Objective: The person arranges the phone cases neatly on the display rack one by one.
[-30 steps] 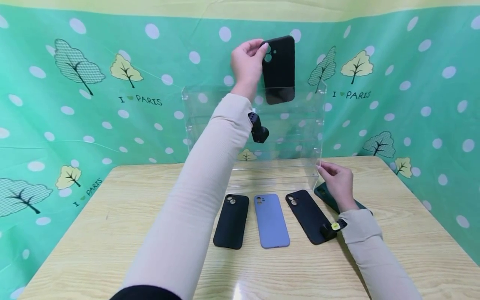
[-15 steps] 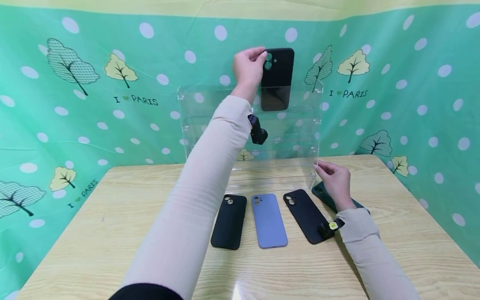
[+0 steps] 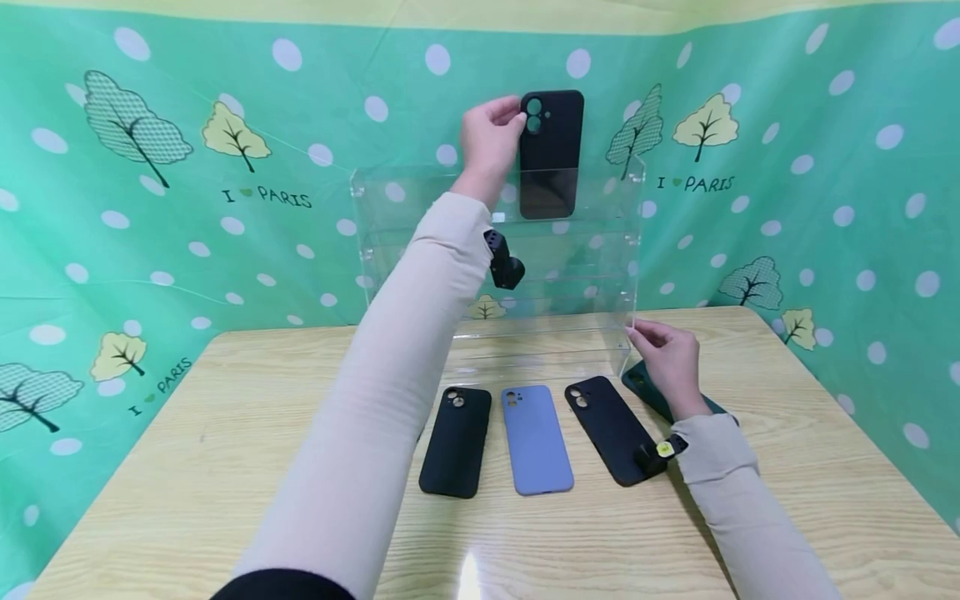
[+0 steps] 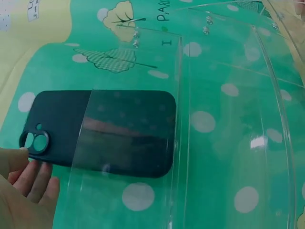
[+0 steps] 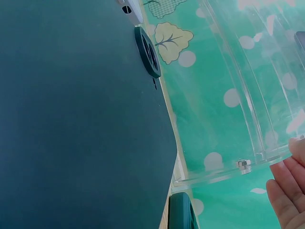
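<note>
A black phone case [image 3: 551, 154] with two round camera holes stands upright at the top tier of a clear acrylic rack [image 3: 495, 250]. Its lower part shows through the tier's front panel. My left hand [image 3: 491, 137] pinches the case's left edge beside the camera holes; in the left wrist view, thumb and fingertips meet the case [image 4: 62, 124] there. Low on the rack's right side, my right hand [image 3: 670, 362] pinches the edge of the side panel. In the right wrist view, the right hand [image 5: 290, 186] is partly cut off by the frame.
On the wooden table [image 3: 247, 433], before the rack, lie a dark case [image 3: 456, 443], a blue case [image 3: 537, 442] and another black case [image 3: 611, 429]. A dark green case [image 3: 651, 392] lies partly under the right hand. A patterned green curtain [image 3: 300, 250] hangs behind.
The left hand has lowered the black phone case, and its slight tilt has become upright, its lower part further behind the top panel. The right hand stays on the rack's edge.
</note>
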A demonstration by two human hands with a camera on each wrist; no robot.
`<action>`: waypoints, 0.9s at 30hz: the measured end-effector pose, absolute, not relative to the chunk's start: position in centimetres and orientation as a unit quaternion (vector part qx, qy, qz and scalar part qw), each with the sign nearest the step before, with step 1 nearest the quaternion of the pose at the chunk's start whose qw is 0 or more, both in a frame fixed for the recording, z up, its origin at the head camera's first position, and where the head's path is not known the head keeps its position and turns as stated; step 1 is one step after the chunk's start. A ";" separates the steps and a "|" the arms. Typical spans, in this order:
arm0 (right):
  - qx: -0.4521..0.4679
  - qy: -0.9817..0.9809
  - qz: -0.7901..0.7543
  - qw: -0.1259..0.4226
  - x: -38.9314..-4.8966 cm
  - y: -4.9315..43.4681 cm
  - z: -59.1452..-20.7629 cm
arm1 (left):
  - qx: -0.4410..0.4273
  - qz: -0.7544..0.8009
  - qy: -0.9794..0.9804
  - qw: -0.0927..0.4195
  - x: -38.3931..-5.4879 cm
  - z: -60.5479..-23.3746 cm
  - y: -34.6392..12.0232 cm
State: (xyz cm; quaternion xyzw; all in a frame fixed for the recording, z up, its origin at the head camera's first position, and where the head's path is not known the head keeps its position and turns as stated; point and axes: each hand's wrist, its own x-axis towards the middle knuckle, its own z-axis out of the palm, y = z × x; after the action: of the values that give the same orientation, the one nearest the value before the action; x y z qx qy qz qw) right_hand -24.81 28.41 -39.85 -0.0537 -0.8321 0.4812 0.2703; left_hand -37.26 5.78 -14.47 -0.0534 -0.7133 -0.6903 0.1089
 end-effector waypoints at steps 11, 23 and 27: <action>-0.046 -0.837 0.478 0.262 -24.6 28.6 -39.8 | -0.101 -0.723 -0.682 0.052 -35.0 -13.7 2.2; -0.044 -0.848 0.459 0.261 -24.7 28.7 -39.8 | -0.141 -0.670 -0.728 0.030 -31.5 -17.9 -4.2; -0.041 -0.847 0.460 0.264 -24.6 28.5 -39.8 | -0.160 -0.647 -0.745 0.026 -30.0 -20.1 -6.2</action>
State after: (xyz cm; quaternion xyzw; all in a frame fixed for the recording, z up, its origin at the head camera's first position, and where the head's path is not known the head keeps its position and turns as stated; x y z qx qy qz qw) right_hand -24.58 28.49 -39.82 -0.0405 -0.8467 0.4604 0.2637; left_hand -30.01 -6.18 -20.14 -0.1596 -0.7451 -0.6471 0.0256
